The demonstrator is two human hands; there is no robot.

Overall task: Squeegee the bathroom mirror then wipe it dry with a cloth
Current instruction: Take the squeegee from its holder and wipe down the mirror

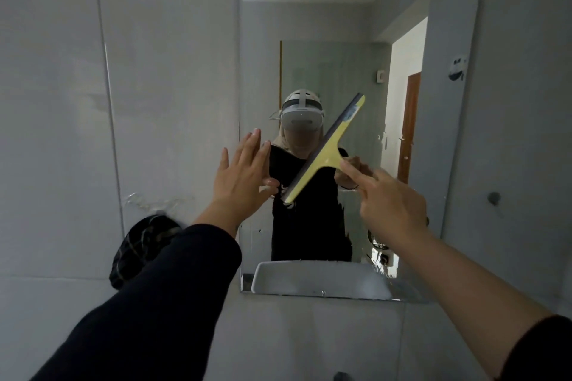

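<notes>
A frameless rectangular mirror [448, 139] hangs on the grey tiled wall ahead. My right hand [390, 204] grips the handle of a yellow squeegee [325, 151], index finger stretched along the handle. Its blade lies diagonally against the middle of the glass, top end up to the right. My left hand [241, 173] is raised with fingers spread, palm toward the mirror's left edge, holding nothing. A dark checked cloth [139, 250] hangs on a clear wall hook to the left of the mirror, partly behind my left sleeve.
Water streaks and drips show on the mirror's lower right area. The mirror reflects a person in dark clothes, a white basin edge [318, 281] and a doorway. A small round knob [494, 197] sits on the wall at right.
</notes>
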